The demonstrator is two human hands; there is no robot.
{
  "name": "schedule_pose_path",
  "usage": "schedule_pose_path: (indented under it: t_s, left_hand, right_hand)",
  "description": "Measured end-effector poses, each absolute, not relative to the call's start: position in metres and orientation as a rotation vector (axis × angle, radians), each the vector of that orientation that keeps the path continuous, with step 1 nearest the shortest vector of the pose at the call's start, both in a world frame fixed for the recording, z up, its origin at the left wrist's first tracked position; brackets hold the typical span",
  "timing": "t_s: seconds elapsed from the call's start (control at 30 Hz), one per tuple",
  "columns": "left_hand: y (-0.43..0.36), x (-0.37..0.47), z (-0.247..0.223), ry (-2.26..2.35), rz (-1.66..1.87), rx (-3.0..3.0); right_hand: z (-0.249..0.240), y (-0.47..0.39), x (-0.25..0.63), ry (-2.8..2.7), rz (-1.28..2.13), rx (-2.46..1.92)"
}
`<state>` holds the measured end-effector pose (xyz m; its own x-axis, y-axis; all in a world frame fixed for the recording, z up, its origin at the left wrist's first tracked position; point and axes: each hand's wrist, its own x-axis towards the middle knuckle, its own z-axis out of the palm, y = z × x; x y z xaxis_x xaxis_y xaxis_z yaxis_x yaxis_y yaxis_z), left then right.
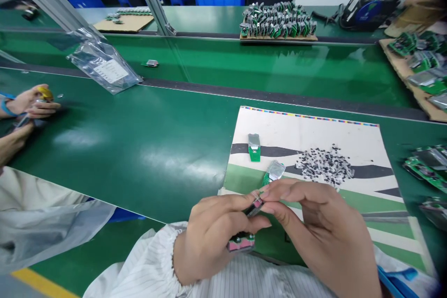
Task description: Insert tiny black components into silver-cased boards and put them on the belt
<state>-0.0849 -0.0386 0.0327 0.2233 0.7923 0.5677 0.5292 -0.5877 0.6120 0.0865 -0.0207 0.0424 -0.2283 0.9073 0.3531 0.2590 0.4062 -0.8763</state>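
My left hand (213, 235) is closed around a small circuit board (241, 243) with pink pads and dark parts on its edge, partly hidden by the fingers. Thumb and forefinger of my right hand (321, 228) pinch at the board's upper end, where thin metal pins show; what they hold there is mostly hidden. Just beyond my fingers, a green board with a silver screen (275, 170) lies on a printed sheet (303, 125). A similar green module (254, 148) rests farther back on it. To their right is a heap of tiny black components with pins (324, 165).
Across the green channel stands a cardboard tray of packed boards (277, 23). More boards (429, 163) lie at the right edge. A clear plastic bag (106, 67) hangs over the table edge at left. Another person's hands (35, 107) work at the far left.
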Motion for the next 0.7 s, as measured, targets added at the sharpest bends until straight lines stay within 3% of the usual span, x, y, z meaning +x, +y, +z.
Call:
schedule_pose_path:
  t_s: [0.3,0.7]
  left_hand:
    - [-0.033,-0.090,0.029,1.086,1.285,2.332]
    - [-0.036,-0.089,0.024,1.152,1.325,2.063]
  right_hand:
    - [0.044,-0.017,0.088,-1.801,0.734,-1.054]
    - [0.032,-0.011,0.100,-1.848,1.065,-1.044]
